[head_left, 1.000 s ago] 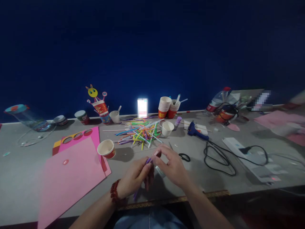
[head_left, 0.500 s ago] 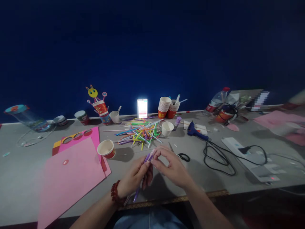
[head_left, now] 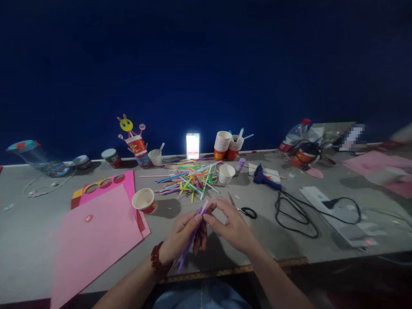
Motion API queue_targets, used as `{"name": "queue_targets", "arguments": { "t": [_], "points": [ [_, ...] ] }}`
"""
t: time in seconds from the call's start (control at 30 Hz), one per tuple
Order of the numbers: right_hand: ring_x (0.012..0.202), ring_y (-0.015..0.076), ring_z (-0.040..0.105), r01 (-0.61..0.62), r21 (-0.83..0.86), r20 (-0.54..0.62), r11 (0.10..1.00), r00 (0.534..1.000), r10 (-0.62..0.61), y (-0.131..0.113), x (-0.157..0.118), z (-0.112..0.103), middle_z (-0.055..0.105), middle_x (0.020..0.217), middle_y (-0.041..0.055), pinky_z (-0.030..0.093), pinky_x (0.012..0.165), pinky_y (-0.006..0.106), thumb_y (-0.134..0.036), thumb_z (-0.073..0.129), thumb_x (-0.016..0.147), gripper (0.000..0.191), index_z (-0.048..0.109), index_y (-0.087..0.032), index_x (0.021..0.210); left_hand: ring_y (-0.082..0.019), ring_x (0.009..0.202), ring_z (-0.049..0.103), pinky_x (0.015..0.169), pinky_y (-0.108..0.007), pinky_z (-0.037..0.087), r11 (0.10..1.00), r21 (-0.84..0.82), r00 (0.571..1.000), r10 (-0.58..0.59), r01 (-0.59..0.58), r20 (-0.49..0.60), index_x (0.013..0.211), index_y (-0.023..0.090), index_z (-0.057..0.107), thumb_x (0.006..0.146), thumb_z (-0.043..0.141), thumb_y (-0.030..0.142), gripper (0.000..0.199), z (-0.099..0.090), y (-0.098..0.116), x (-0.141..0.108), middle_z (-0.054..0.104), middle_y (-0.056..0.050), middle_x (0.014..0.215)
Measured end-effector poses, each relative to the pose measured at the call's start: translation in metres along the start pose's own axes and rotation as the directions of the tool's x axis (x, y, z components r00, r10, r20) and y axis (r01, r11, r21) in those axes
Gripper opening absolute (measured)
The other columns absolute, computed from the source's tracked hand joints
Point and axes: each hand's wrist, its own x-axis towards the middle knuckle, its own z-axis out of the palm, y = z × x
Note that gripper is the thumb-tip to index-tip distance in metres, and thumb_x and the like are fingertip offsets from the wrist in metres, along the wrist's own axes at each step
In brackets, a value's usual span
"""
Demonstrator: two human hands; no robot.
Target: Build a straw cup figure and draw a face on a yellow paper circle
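Note:
My left hand [head_left: 182, 234], with a red bead bracelet [head_left: 156, 256] on the wrist, is closed around a few drinking straws. A purple straw [head_left: 184, 259] slants down below the fist, and a pale pink straw [head_left: 205, 205] shows at the upper end. My right hand [head_left: 230, 225] meets the left one there, thumb and fingers pinching the straws' upper ends. Just beyond both hands lies a pile of coloured straws [head_left: 193, 182]. Scissors [head_left: 248, 212] with black handles rest to the right of my right hand.
Pink sheets [head_left: 93, 240] and a paper cup [head_left: 143, 201] lie left. Behind stand a decorated cup figure [head_left: 137, 146], a lit phone [head_left: 193, 146] and stacked cups [head_left: 222, 146]. Rightward are a blue glue gun [head_left: 265, 178], its cord and a power strip [head_left: 334, 219]. Another person's blurred arm [head_left: 402, 135] shows far right.
Both hands stay nearly in place. The purple straw's lower end has shifted slightly left, with more of its length showing, and the right fingers have moved slightly at the straws' upper ends.

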Motion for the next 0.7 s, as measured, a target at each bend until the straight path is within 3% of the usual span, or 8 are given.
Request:
{"name": "queue_targets", "arguments": {
  "t": [0.1, 0.23, 0.37, 0.53, 0.7],
  "points": [
    [0.09, 0.0189, 0.059, -0.042, 0.028, 0.005, 0.999, 0.999, 0.042, 0.0, 0.0, 0.002, 0.063, 0.092, 0.0021, 0.046, 0.084, 0.031, -0.024, 0.061, 0.091, 0.007, 0.06, -0.021, 0.096, -0.012, 0.044, 0.054, 0.044, -0.021, 0.041, 0.987, 0.138, 0.996, 0.088, -0.085, -0.015, 0.084, 0.016, 0.06, 0.097, 0.046, 0.055, 0.044, -0.002, 0.003, 0.0, 0.061, -0.001, 0.057],
    [0.091, 0.019, 0.06, -0.05, 0.005, -0.003, 0.999, 0.999, 0.05, 0.001, 0.0, 0.002, 0.064, 0.093, 0.002, 0.046, 0.085, 0.031, -0.02, 0.06, 0.089, 0.009, 0.061, -0.021, 0.098, -0.014, 0.067, 0.058, 0.066, -0.025, 0.047, 0.883, 0.419, 0.961, 0.266, -0.21, -0.079, 0.082, 0.016, 0.063, 0.099, 0.05, 0.042, 0.034, -0.007, 0.002, 0.001, 0.063, -0.003, 0.074],
    [0.091, 0.0194, 0.06, -0.049, -0.001, 0.002, 0.999, 0.999, 0.049, 0.005, 0.0, 0.004, 0.065, 0.094, 0.0023, 0.046, 0.086, 0.031, -0.02, 0.06, 0.09, 0.006, 0.063, -0.021, 0.095, -0.014, 0.072, 0.059, 0.066, -0.026, 0.05, 0.931, 0.293, 0.955, 0.265, -0.216, -0.136, 0.1, 0.019, 0.061, 0.098, 0.055, 0.038, 0.02, -0.007, -0.002, 0.002, 0.059, -0.003, 0.09],
    [0.103, 0.0216, 0.061, -0.095, 0.065, 0.014, 0.993, 0.995, 0.094, 0.016, -0.003, 0.008, 0.067, 0.106, 0.0051, 0.048, 0.088, 0.033, -0.029, 0.056, 0.095, 0.021, 0.061, -0.022, 0.114, -0.014, 0.077, 0.057, 0.073, -0.024, 0.047, 0.947, 0.248, 0.945, 0.256, -0.204, -0.202, 0.09, 0.017, 0.064, 0.095, 0.06, 0.036, 0.019, -0.007, 0.003, 0.004, 0.06, -0.001, 0.082],
    [0.111, 0.0234, 0.062, -0.115, 0.215, 0.074, 0.97, 0.992, 0.101, 0.028, -0.012, 0.015, 0.066, 0.119, 0.0082, 0.048, 0.098, 0.038, -0.035, 0.064, 0.09, 0.036, 0.058, -0.022, 0.123, -0.011, 0.067, 0.054, 0.067, -0.022, 0.046, 0.993, 0.021, 0.952, 0.116, -0.115, -0.283, 0.085, 0.017, 0.065, 0.086, 0.071, 0.038, 0.022, -0.008, 0.008, 0.007, 0.058, 0.002, 0.072]
  ]
}}
